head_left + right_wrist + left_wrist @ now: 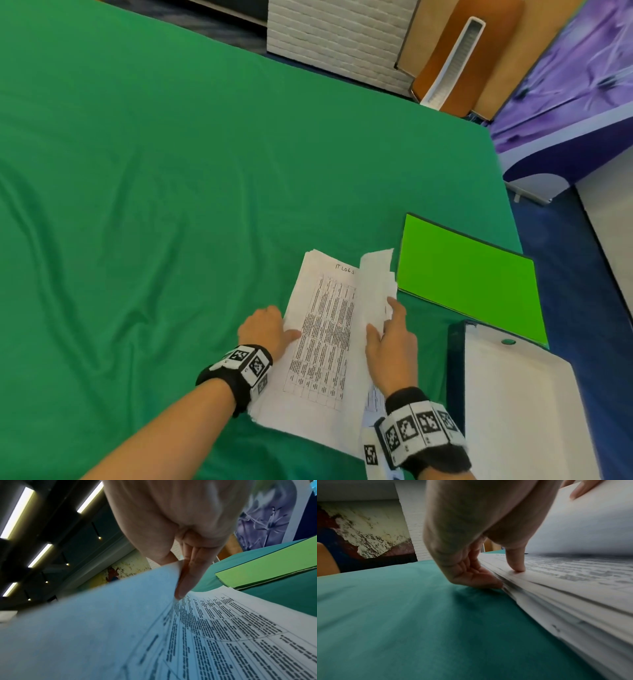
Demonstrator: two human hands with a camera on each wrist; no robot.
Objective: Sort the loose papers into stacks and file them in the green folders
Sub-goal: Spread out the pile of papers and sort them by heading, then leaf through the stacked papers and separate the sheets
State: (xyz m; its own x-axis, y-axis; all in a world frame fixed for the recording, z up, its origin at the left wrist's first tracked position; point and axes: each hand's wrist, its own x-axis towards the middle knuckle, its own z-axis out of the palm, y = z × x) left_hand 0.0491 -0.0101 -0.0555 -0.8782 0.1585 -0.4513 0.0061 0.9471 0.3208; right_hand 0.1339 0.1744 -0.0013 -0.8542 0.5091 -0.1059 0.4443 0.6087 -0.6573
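Paper stack [322, 342] lies on the green surface [137, 205], its long axis running away from you. Your left hand [265, 329] pinches its left edge, thumb on top. Your right hand [394, 346] grips the lifted sheets [375, 284] and is nearer the closed green folder [469, 281] just beside them. The pages show printed tables and ragged edges.

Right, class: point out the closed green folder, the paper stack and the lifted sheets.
closed green folder [467, 284], head view, middle of its cover
paper stack [323, 329], head view, printed table on top sheet
lifted sheets [376, 282], head view, blank back
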